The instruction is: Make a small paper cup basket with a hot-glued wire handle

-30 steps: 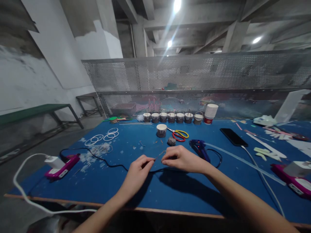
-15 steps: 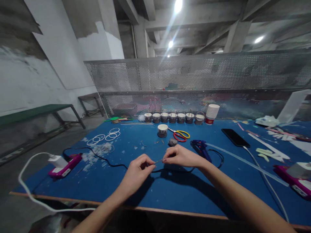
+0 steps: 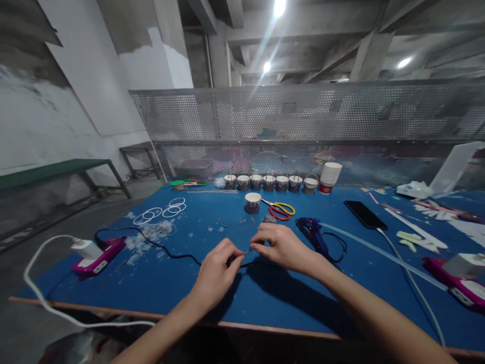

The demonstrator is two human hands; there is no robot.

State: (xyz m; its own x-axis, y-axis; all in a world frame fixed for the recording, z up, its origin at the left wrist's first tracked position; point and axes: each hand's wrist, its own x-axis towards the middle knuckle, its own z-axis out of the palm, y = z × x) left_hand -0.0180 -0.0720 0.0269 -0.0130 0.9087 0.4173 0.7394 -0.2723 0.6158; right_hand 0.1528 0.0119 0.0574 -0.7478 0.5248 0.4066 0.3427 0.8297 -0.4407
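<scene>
Between my hands, above the middle of the blue table, runs a short thin grey strand [image 3: 246,252]. My left hand [image 3: 219,268] pinches one end of it between thumb and forefinger. The other end is in the pinch of my right hand [image 3: 278,245]. What exactly the strand is made of is too small to tell. Just beyond my right hand lies a small grey ball of yarn [image 3: 269,219], partly hidden by it. Farther off stand a dark-patterned paper cup [image 3: 252,202] and scissors [image 3: 282,210] with red and yellow handles. Right of my hands lies a blue glue gun [image 3: 312,233].
Several small cups [image 3: 269,183] line the back edge, beside a stack of white cups [image 3: 331,174]. White rings [image 3: 174,207] lie left. A black cable [image 3: 162,246] leads to a magenta power strip [image 3: 99,257]. A phone [image 3: 365,215] and paper scraps lie right.
My hands have drawn slightly closer together, so less of the strand shows between them. My right hand has shifted a little left and now covers more of the yarn ball.
</scene>
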